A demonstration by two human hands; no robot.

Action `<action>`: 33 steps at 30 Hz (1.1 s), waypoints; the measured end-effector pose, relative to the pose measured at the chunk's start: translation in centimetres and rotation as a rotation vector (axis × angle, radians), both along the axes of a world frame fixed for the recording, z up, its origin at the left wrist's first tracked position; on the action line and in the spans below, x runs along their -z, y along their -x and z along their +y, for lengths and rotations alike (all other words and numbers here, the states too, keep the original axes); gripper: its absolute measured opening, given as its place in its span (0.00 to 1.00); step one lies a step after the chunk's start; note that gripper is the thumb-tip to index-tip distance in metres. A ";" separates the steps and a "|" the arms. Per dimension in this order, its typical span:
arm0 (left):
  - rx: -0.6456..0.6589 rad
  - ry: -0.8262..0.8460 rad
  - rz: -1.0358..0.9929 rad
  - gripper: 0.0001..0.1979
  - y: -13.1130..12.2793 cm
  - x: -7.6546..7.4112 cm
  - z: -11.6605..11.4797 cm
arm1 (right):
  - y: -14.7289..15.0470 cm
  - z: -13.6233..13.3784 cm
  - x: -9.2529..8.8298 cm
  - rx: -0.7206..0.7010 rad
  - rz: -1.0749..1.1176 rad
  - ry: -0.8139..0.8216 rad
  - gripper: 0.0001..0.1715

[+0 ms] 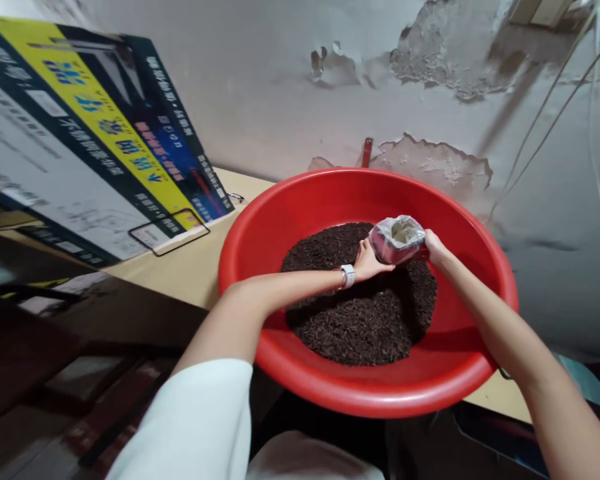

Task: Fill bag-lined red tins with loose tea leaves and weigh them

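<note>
A plastic bag (396, 241), partly clear and partly reddish, is held over a wide red basin (390, 398). Its mouth faces up toward me, and I cannot make out what is inside. Dark brown loose material (350, 327), like dry shredded leaves or tea, covers the basin's bottom. My left hand (371, 261), with a white watch (348, 276) on the wrist, is closed around the bag's lower left side. On the other side, my right hand (434, 248) grips the bag's right edge, its fingers partly hidden.
The basin rests on a light wooden table (180, 270). A large printed carton (100, 140) stands at the left, with a thin black frame (169, 233) in front. Behind is a wall (260, 87) with peeling plaster; cables (545, 123) hang at the right.
</note>
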State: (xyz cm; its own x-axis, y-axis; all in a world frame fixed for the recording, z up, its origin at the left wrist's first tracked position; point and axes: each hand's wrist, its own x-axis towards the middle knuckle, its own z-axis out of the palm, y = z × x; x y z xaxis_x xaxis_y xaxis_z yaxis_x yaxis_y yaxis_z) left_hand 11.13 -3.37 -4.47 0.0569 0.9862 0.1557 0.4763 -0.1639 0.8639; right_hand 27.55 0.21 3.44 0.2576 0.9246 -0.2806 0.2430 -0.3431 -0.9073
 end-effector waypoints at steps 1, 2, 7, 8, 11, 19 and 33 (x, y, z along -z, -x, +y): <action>0.029 -0.011 0.030 0.62 0.2 0.8 -0.2 | -0.2 0.0 0.4 0.011 0.044 0.039 0.26; 0.055 -0.028 0.047 0.62 0.4 1.4 -0.3 | -0.3 0.0 0.7 0.005 0.068 0.041 0.25; 0.123 -0.034 0.045 0.68 1.3 1.6 0.3 | -0.7 0.4 0.3 -0.110 -0.017 -0.050 0.26; 0.155 -0.020 0.060 0.70 1.4 1.3 0.5 | -0.9 0.5 0.3 -0.129 -0.047 -0.061 0.25; 0.389 0.024 0.218 0.70 2.6 -0.3 1.2 | -1.9 0.9 0.3 -0.176 -0.191 -0.122 0.21; 0.611 0.219 1.099 0.35 8.3 -4.3 2.0 | -4.2 3.1 0.6 -0.358 -0.666 -0.320 0.26; 0.617 0.129 0.975 0.34 6.9 1.1 -0.4 | -3.5 1.9 0.4 -0.353 -0.933 -0.384 0.31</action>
